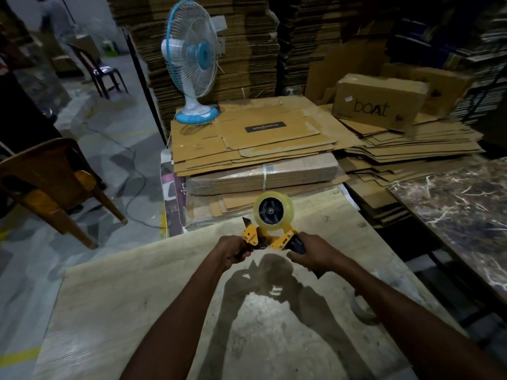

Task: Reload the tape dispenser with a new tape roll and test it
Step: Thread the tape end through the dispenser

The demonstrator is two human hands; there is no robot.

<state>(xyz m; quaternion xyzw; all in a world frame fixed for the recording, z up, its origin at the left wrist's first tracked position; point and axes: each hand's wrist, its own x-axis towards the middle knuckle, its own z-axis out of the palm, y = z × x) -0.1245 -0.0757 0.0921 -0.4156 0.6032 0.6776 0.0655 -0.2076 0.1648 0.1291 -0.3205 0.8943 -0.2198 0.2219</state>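
A yellow tape dispenser (275, 241) is held in the air above the wooden table (137, 297). A clear tape roll (273, 211) sits on its black hub, facing the camera. My right hand (308, 255) grips the dark handle at the dispenser's right end. My left hand (233, 250) pinches the front end by the yellow side plate and blade guard. Whether tape is threaded through the front is hidden by my fingers.
An empty tape core (362, 309) lies on the table under my right forearm. Flattened cardboard stacks (260, 149), a "boat" box (378, 101) and a blue-white fan (192, 61) stand beyond the table. A marble counter (461, 204) is at right, an orange chair (52, 182) at left.
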